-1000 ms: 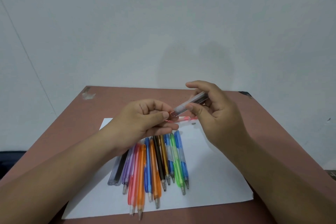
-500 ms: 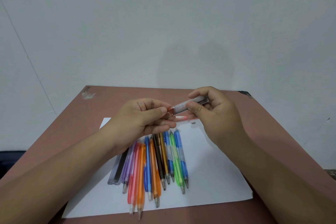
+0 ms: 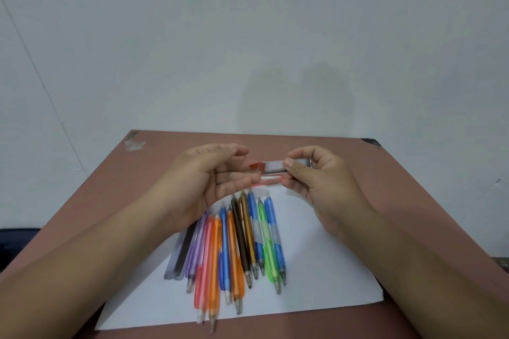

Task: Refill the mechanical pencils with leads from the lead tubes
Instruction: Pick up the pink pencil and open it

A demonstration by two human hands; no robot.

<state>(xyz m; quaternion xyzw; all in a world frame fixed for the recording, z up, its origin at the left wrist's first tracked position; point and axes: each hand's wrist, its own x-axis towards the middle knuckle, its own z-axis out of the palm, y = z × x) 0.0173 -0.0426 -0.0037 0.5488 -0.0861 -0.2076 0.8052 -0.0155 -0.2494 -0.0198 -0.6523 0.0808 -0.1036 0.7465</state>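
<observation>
**Lead tube held above the pencil row**

While the right hand point(image 3: 325, 190) pinched the lead tube point(image 3: 272, 167) between thumb and fingers, the tube lay roughly level above the far edge of the white paper point(image 3: 325, 270). Its red-capped end pointed toward the left hand point(image 3: 203, 181), whose fingers stood loosely curled just beside that cap; I could not tell whether they touched it. A pink pencil point(image 3: 268, 179) showed between the 2 hands, its holder unclear. Below, the mechanical pencils point(image 3: 242, 245) lay side by side on the paper, with a grey lead case point(image 3: 179, 259) at their left, all on the brown tabletop point(image 3: 110, 187).
</observation>
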